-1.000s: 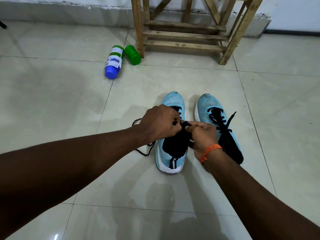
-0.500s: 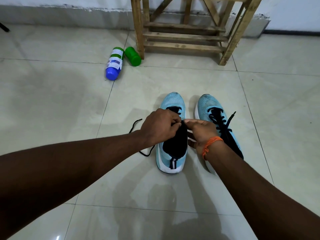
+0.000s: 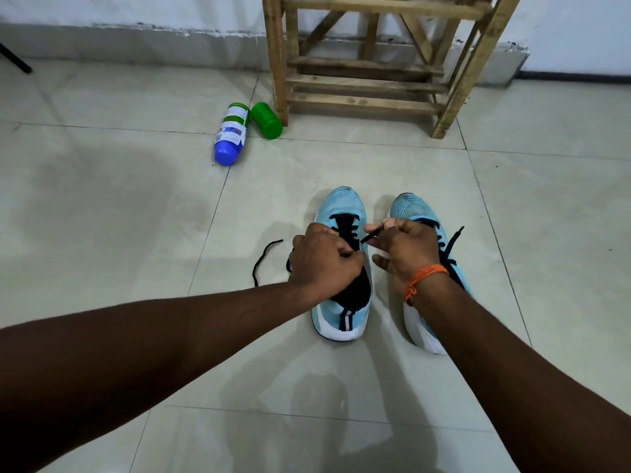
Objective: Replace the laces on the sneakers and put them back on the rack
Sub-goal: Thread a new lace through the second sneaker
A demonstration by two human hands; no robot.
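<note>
Pale floor tiles (image 3: 136, 206) lay under everything. At the grip, the right hand (image 3: 404, 254) pinched the tip of the black lace (image 3: 370, 236) between thumb and forefinger, just above the left sneaker (image 3: 341, 208). The left hand (image 3: 324, 264) was curled tight over that sneaker's throat and seemed to pinch its eyelet edge, though the knuckles hid the contact. Its forward eyelets were already crossed. A loose lace end (image 3: 264, 257) trailed on the tiles to its left. Just beside it on the right stood the right sneaker (image 3: 411, 208), apparently laced but untied. Beyond the left sneaker's toe stood the wooden rack (image 3: 362, 85), with neither sneaker on it. By my judgement, lacing was well along, with tying and racking left.
</note>
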